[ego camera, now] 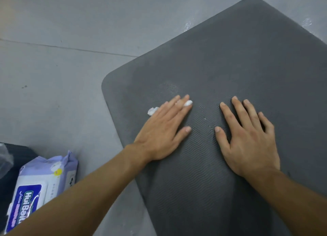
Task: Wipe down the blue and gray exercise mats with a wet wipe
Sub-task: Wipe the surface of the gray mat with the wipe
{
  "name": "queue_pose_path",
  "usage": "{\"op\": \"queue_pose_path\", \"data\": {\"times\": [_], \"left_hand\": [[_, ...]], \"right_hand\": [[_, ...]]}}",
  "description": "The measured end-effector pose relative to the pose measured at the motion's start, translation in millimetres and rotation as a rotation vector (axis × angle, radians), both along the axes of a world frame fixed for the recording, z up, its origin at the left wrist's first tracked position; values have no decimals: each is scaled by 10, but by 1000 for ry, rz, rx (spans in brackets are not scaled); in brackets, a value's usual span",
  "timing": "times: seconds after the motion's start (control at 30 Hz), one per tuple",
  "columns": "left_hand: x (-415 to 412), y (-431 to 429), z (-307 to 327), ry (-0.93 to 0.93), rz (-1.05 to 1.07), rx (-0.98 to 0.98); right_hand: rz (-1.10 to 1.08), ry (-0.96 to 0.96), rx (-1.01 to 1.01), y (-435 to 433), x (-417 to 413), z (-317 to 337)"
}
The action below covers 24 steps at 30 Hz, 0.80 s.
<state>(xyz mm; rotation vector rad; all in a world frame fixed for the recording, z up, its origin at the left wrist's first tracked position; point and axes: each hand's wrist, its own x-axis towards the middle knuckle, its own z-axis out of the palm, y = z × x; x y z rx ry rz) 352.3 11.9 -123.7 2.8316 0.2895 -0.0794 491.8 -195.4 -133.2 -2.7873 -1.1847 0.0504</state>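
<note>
Foam, likely soft and light: the gray mat (230, 67) lay on the floor (53, 59). The left hand (164, 129) pressed the limp wet wipe (188, 103) under straight fingers, probably its best hold; the right hand (247, 138) rested flat and empty.

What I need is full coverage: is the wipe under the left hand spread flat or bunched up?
Bunched up: only small crumpled white bits of the wet wipe show beside and between fingers of the left hand.

Gray mat (238, 59) free ahead — wipes pack (44, 182) left.
</note>
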Motion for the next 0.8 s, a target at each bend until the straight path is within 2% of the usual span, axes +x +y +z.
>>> {"op": "queue_pose_path", "data": {"times": [0.1, 0.33, 0.47, 0.53, 0.7, 0.8], "left_hand": [[-139, 37, -17, 1, -27, 16], [-301, 1249, -75, 34, 460, 32], [-260, 1451, -101, 1, 565, 14], [-227, 1300, -108, -6, 557, 7], [-94, 517, -35, -22, 270, 20], [-7, 20, -18, -5, 191, 17]], "right_hand": [[-2, 4, 5, -5, 3, 1], [1, 0, -4, -7, 1, -2], [4, -1, 4, -2, 6, -17], [2, -5, 10, -8, 3, -24], [5, 7, 10, -9, 7, -20], [2, 26, 10, -8, 8, -1]]}}
